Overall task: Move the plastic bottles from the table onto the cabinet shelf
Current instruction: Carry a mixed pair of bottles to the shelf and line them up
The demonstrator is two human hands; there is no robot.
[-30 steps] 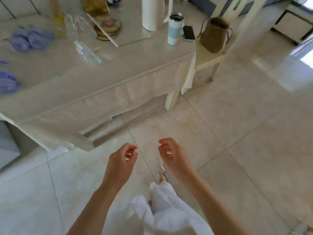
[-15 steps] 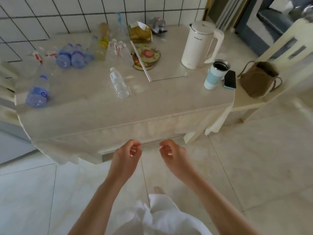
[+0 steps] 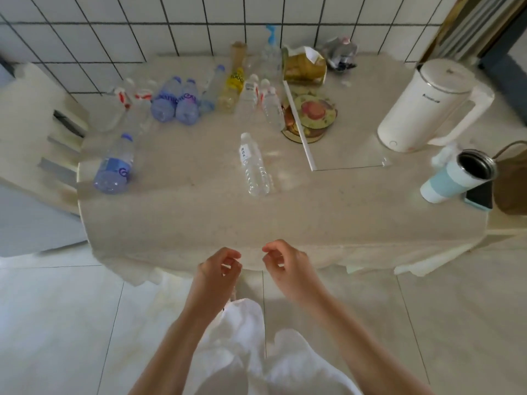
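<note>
— So, where are the plastic bottles?

— All on the table [image 3: 285, 218]. One clear bottle [image 3: 254, 163] lies on its side near the middle, alone, cap pointing toward the wall. A blue-tinted bottle [image 3: 115, 166] lies near the left edge, well apart from it. Farther back there's a cluster: two blue bottles [image 3: 175, 101] side by side, touching, with a yellow-labelled bottle [image 3: 231, 91] to their right and a few clear ones with red-and-white labels on either side of the group.

— And the hands?

— Both hover at the table's near edge, touching nothing. The left hand [image 3: 215, 270] has its fingers loosely curled and holds nothing; the right hand [image 3: 286, 262] looks the same, just beside it.

— What else is about?

— A white kettle [image 3: 427, 105] at the right, a pale blue tumbler [image 3: 456, 178] with its lid off near the right corner, a dark phone [image 3: 480, 196] touching it. A round patterned plate [image 3: 312, 115] sits under the edge of a glass sheet, and an opened yellow bag [image 3: 305, 67] stands by the tiled wall [image 3: 142, 29]. A white chair [image 3: 37, 115] stands at the left.
</note>
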